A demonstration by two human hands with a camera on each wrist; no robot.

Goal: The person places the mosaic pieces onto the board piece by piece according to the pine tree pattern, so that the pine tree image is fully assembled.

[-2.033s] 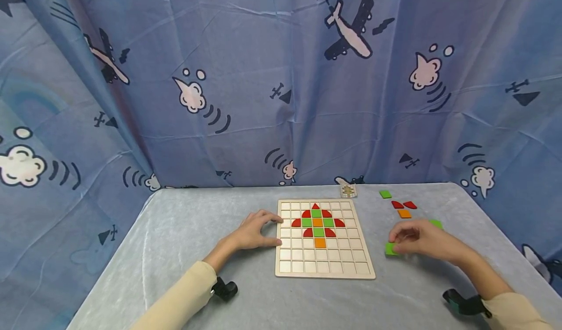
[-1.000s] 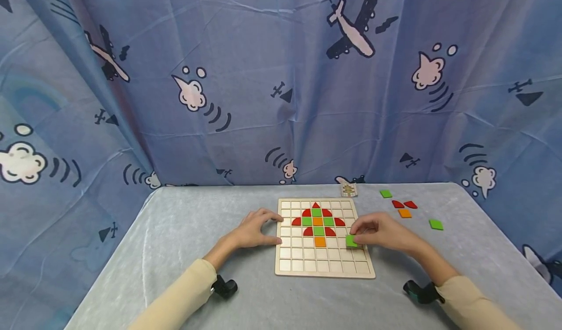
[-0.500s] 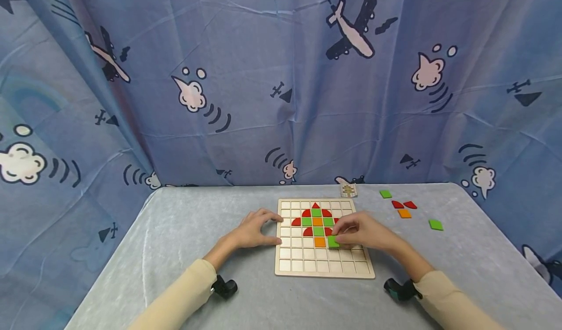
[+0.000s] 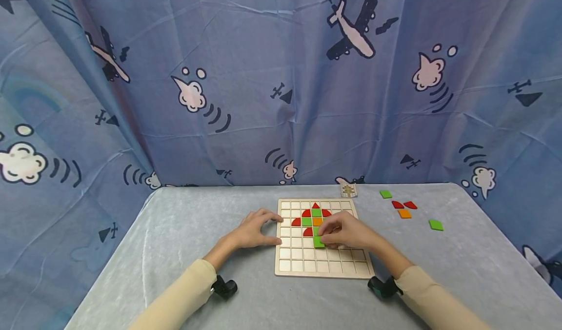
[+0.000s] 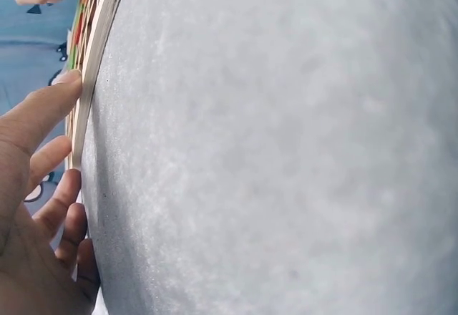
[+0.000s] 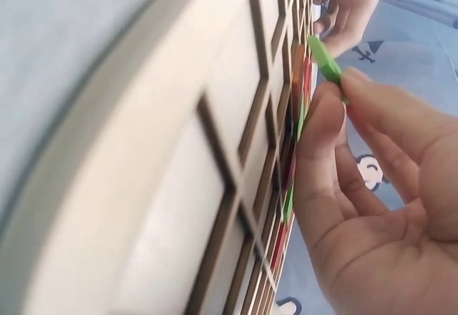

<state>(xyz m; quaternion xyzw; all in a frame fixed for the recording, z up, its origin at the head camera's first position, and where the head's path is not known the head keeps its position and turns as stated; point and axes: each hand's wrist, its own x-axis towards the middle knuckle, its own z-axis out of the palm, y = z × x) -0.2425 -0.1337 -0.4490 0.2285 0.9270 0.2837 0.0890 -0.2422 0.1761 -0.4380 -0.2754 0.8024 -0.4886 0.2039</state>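
My right hand (image 4: 347, 231) pinches a green square tile (image 4: 318, 242) between thumb and fingertips. In the right wrist view the tile (image 6: 328, 63) is tilted and held just off the wooden grid board (image 4: 303, 267). It covers the cell where an orange tile lay in the head view. Red, green and orange tiles fill cells in the upper middle of the board, partly behind my right hand. My left hand (image 4: 254, 231) touches the board's left edge with thumb and index finger spread apart. Its other fingers (image 5: 59, 204) are loosely bent beside the edge.
Right of the board lie loose tiles: green ones at the back (image 4: 385, 194) and nearer (image 4: 436, 224), two red pieces (image 4: 410, 205) and an orange square (image 4: 405, 214). A small patterned card (image 4: 349, 190) lies behind the board. A blue printed curtain (image 4: 246, 76) hangs behind the table.
My right hand has carried the green tile from the table at the right leftward over the board, to above the orange tile's cell. My left hand has stayed at the board's edge.
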